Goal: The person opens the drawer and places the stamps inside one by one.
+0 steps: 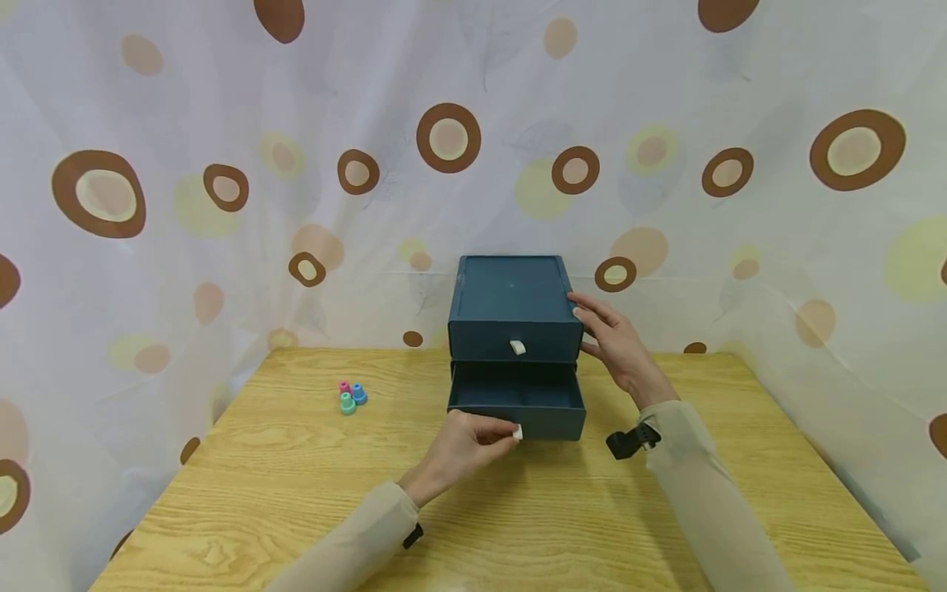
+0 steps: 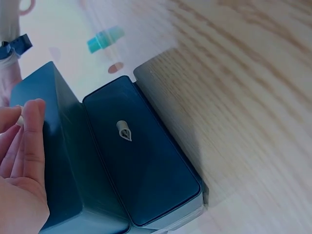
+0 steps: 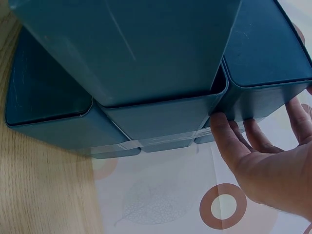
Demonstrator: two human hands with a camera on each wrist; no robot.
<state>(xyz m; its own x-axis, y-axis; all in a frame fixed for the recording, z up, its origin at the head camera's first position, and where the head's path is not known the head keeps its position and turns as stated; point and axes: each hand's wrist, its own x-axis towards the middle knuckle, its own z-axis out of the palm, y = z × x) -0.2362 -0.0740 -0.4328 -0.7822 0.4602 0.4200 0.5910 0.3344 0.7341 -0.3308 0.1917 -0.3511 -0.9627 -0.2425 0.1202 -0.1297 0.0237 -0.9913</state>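
A dark blue drawer cabinet (image 1: 510, 288) stands on the table with its middle drawer (image 1: 555, 425) pulled out, the dark inside showing from above. My left hand (image 1: 460, 448) pinches the white pull tab (image 1: 518, 432) on that drawer's front between thumb and fingers. Against the cabinet's right side lies my right hand (image 1: 624, 349), its extended fingers touching the side wall near the top edge. The top drawer, with its own white tab (image 1: 518, 348), is closed. Below the pulled-out one, the left wrist view shows a closed bottom drawer (image 2: 146, 170), hidden in the head view.
Three small stepped pegs, pink (image 1: 344, 387), blue (image 1: 359, 394) and green (image 1: 348, 404), stand together on the wooden table (image 1: 296, 485) left of the cabinet. A patterned curtain (image 1: 503, 66) hangs close behind the cabinet. Clear tape (image 3: 112, 147) runs along the cabinet's side.
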